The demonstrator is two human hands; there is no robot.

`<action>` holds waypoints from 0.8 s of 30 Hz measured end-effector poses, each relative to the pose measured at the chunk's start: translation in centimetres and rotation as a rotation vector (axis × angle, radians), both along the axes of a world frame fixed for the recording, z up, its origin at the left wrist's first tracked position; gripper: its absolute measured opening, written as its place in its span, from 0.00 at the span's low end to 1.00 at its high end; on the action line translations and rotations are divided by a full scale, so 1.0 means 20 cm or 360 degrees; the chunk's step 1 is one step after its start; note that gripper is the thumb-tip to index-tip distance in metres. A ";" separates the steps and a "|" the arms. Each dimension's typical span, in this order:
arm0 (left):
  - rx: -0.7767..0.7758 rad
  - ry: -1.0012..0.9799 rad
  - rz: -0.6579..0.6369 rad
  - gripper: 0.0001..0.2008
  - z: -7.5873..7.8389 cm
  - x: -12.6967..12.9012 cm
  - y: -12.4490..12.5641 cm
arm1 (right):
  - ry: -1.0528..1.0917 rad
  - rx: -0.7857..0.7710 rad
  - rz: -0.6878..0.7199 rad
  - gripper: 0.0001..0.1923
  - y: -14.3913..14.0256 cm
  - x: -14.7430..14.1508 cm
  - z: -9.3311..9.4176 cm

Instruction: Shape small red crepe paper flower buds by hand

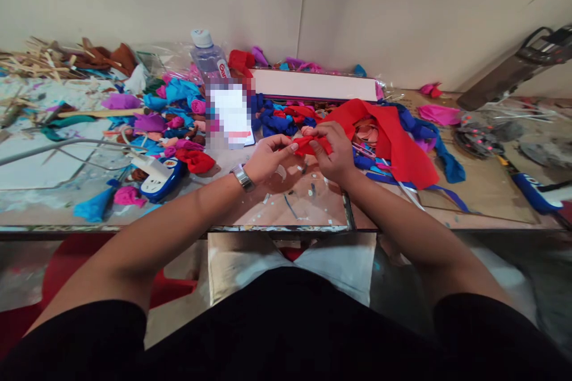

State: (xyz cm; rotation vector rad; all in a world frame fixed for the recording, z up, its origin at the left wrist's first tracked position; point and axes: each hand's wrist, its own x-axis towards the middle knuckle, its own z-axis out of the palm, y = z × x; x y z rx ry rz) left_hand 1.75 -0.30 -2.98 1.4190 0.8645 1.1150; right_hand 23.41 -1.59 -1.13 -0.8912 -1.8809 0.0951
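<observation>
Left hand and right hand pinch a red piece. A red sheet lies at its three o'clock.

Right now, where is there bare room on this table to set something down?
Right side: a bare patch of cardboard, between the blue piece and the blue-and-white object. Front: the tabletop between the left hand, right hand and near edge is mostly open, with small scraps. Crowded: behind both hands, which hold a red piece, and across the coloured heap at left.
</observation>
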 end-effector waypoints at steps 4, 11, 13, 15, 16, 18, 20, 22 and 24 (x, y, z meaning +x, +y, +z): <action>0.0201 0.0068 0.0070 0.28 0.01 -0.01 0.00 | -0.0049 -0.0012 -0.0023 0.19 0.00 0.00 0.00; 0.0302 0.0121 -0.0138 0.27 0.01 -0.01 -0.01 | -0.0301 -0.0026 -0.0030 0.20 0.03 0.02 -0.04; 0.0307 0.0115 -0.0114 0.26 -0.01 -0.01 0.00 | -0.0343 -0.0038 -0.0009 0.19 0.04 0.02 -0.05; 0.0323 0.0136 -0.0109 0.25 -0.02 -0.01 0.01 | -0.0360 -0.0021 0.0010 0.18 0.04 0.02 -0.06; 0.0330 0.0145 -0.0114 0.25 -0.03 -0.01 0.01 | -0.0359 -0.0008 0.0018 0.17 0.04 0.02 -0.06; 0.0335 0.0140 -0.0113 0.24 -0.02 -0.01 0.01 | -0.0349 0.0000 0.0032 0.18 0.03 0.02 -0.06; 0.0329 0.0117 -0.0075 0.25 -0.02 -0.02 0.01 | -0.0330 -0.0022 0.0025 0.21 0.02 0.02 -0.05; 0.0325 0.0111 -0.0019 0.26 -0.01 -0.02 0.01 | -0.0313 -0.0051 -0.0002 0.24 0.01 0.01 -0.04; 0.0325 0.0116 0.0011 0.27 0.00 -0.02 0.01 | -0.0292 -0.0049 -0.0036 0.22 0.01 0.01 -0.03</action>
